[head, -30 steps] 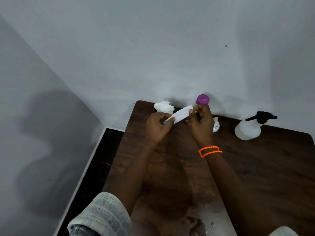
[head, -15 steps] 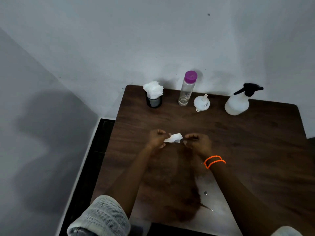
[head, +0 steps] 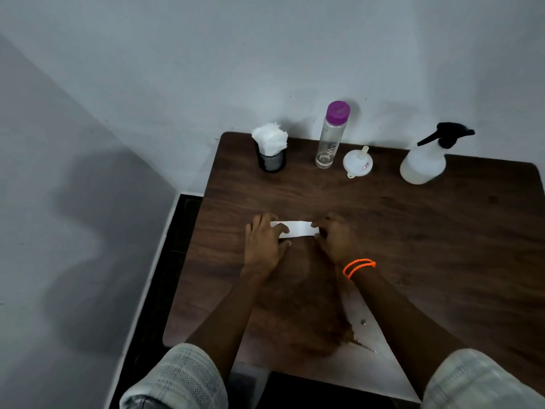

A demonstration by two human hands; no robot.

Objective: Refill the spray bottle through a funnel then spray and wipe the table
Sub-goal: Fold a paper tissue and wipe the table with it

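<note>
Nearest, two pale checked sleeves frame the bottom edge, and both bare forearms reach forward over the dark brown wooden table (head: 442, 231), whose near edge shows a pale worn patch. At mid-table the left hand (head: 263, 242) lies with its fingers fairly straight and spread, their tips pressing down on the left end of a folded white paper tissue strip (head: 296, 228) that lies flat on the wood. On the other end, the right hand (head: 334, 237) (an orange beaded bracelet (head: 358, 267) circles its wrist) has its fingers curled over the strip's right end; whether they pinch it or only press it I cannot tell. Further back, along the table's far edge by the white wall, stand in a row from left to right: a black mesh cup stuffed with white tissues (head: 271, 152), a clear plastic bottle with a purple cap (head: 331, 137), a white plastic funnel (head: 357, 162) resting mouth-down with its spout up, and, well apart at the right, a white spray bottle with a black trigger head (head: 427, 160).
</note>
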